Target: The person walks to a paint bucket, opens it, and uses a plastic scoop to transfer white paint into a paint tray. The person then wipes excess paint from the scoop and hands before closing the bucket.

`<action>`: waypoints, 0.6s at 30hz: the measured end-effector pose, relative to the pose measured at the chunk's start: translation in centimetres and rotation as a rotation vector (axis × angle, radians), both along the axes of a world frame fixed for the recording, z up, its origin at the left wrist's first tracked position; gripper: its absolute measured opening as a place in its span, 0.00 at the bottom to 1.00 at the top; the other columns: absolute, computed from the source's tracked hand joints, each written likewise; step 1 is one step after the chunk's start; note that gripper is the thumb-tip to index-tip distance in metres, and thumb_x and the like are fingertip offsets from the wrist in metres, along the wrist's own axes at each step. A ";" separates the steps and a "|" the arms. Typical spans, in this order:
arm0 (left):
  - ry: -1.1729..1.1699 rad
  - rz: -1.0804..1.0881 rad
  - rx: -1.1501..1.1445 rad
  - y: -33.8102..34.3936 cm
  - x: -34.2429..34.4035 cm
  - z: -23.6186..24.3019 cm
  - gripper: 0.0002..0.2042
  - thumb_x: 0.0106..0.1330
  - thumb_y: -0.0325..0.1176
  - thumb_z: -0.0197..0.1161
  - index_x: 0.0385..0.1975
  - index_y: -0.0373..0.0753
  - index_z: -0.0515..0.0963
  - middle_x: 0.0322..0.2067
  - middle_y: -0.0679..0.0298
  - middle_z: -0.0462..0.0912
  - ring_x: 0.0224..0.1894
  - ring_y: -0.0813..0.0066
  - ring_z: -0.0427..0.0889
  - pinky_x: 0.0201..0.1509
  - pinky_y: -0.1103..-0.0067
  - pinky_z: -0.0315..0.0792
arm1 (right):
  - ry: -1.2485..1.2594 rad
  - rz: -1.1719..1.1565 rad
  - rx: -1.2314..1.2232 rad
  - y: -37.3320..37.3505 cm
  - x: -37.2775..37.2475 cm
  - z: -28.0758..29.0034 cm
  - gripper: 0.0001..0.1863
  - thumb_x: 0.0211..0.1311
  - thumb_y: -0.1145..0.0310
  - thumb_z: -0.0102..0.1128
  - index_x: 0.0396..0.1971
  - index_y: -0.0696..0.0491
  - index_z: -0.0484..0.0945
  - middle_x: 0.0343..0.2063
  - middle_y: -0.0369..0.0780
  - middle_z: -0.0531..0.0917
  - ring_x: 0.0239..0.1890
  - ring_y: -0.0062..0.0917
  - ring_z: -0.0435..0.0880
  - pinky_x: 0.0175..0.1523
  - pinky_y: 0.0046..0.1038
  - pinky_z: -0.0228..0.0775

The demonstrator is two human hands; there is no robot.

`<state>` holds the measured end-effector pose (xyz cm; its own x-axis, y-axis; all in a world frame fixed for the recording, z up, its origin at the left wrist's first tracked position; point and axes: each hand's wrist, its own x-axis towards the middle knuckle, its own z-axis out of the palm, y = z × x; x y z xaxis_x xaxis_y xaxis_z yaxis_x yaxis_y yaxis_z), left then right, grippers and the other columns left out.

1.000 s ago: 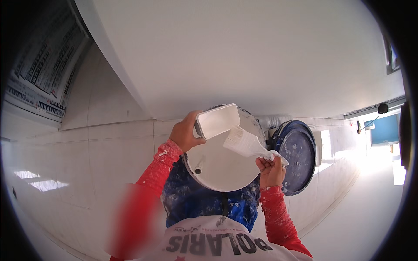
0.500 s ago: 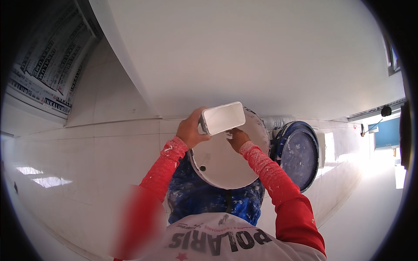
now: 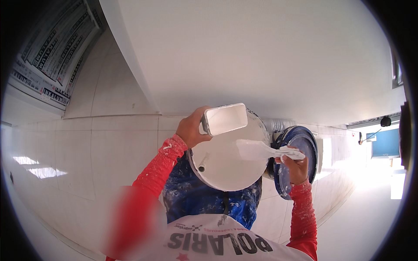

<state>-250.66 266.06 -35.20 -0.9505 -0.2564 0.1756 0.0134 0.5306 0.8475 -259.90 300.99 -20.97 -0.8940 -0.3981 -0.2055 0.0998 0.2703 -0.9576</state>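
A large round bucket of white paint (image 3: 230, 169) sits at the centre, with a short dark-ended tube (image 3: 201, 167) in it near the left. My left hand (image 3: 191, 128) is closed round a small rectangular white container (image 3: 225, 118), held over the back left of the bucket with pale material inside. My right hand (image 3: 294, 167) grips the paint-covered handle of a wide white brush (image 3: 257, 150), whose head is over the bucket's right half. That hand is in front of a round, paint-smeared dark blue lid (image 3: 284, 182) beside the bucket.
A white wall (image 3: 248, 52) rises behind the bucket. A pack of clear bottles (image 3: 280, 123) lies along its base. Tiled floor (image 3: 87, 165) extends both sides. Striped protective film (image 3: 56, 52) is at the upper left, a bright blue panel (image 3: 383, 143) at the far right.
My right hand dipped leftward under the container half a second ago and has since drawn back right, past where it was a second ago, with the brush. The left hand has shifted slightly right.
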 end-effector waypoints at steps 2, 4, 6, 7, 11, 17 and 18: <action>-0.029 0.003 0.003 0.0 0.0 0.1 0.44 0.43 0.35 0.79 0.65 0.47 0.64 0.51 0.56 0.83 0.51 0.52 0.84 0.57 0.67 0.77 | 0.129 -0.008 -0.003 -0.1 0.4 2.6 0.16 0.61 0.78 0.65 0.49 0.63 0.79 0.39 0.43 0.87 0.40 0.23 0.86 0.47 0.24 0.78; -0.036 -0.001 0.008 0.0 0.0 0.1 0.44 0.43 0.35 0.79 0.65 0.47 0.64 0.51 0.56 0.82 0.52 0.52 0.84 0.58 0.67 0.77 | 0.280 0.044 0.036 -0.8 0.7 4.3 0.15 0.61 0.77 0.66 0.48 0.64 0.79 0.41 0.43 0.87 0.42 0.24 0.86 0.48 0.25 0.79; -0.039 -0.001 0.019 0.1 -0.1 0.3 0.44 0.43 0.36 0.78 0.66 0.48 0.64 0.52 0.56 0.82 0.52 0.52 0.83 0.58 0.66 0.77 | 0.508 0.147 0.154 -2.6 0.5 4.4 0.16 0.56 0.79 0.68 0.46 0.62 0.80 0.43 0.44 0.87 0.42 0.29 0.87 0.48 0.27 0.78; -0.054 -0.003 0.024 0.1 -0.1 0.3 0.44 0.43 0.36 0.78 0.66 0.48 0.64 0.52 0.56 0.82 0.53 0.53 0.83 0.58 0.66 0.77 | 0.621 0.236 0.205 -3.6 0.5 4.1 0.17 0.55 0.79 0.69 0.46 0.61 0.80 0.43 0.44 0.86 0.42 0.31 0.88 0.49 0.28 0.79; -0.062 0.003 0.026 0.0 0.0 0.6 0.44 0.43 0.36 0.78 0.66 0.47 0.64 0.52 0.56 0.82 0.53 0.52 0.83 0.59 0.67 0.76 | 1.033 0.504 0.226 -7.9 0.8 0.0 0.19 0.49 0.80 0.71 0.44 0.58 0.81 0.43 0.46 0.84 0.46 0.40 0.86 0.50 0.33 0.81; -0.053 -0.002 -0.025 0.0 -0.1 0.4 0.44 0.43 0.35 0.79 0.65 0.45 0.65 0.53 0.56 0.80 0.53 0.52 0.82 0.58 0.66 0.77 | 1.244 0.668 0.240 -7.2 1.6 -2.3 0.19 0.44 0.76 0.72 0.40 0.59 0.83 0.44 0.44 0.83 0.51 0.39 0.85 0.51 0.34 0.83; -0.025 0.009 -0.042 0.0 -0.1 0.3 0.44 0.43 0.35 0.79 0.65 0.45 0.65 0.51 0.56 0.82 0.52 0.52 0.83 0.58 0.66 0.77 | 1.239 0.689 0.240 -6.8 1.6 -2.1 0.19 0.43 0.76 0.72 0.41 0.59 0.83 0.44 0.44 0.83 0.51 0.39 0.85 0.50 0.34 0.84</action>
<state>-250.81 266.10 -34.86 -0.9523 -0.2581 0.1629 -0.0124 0.5659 0.8244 -258.29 294.17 -23.09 -0.1908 -0.8850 0.4247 -0.9633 0.0855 -0.2545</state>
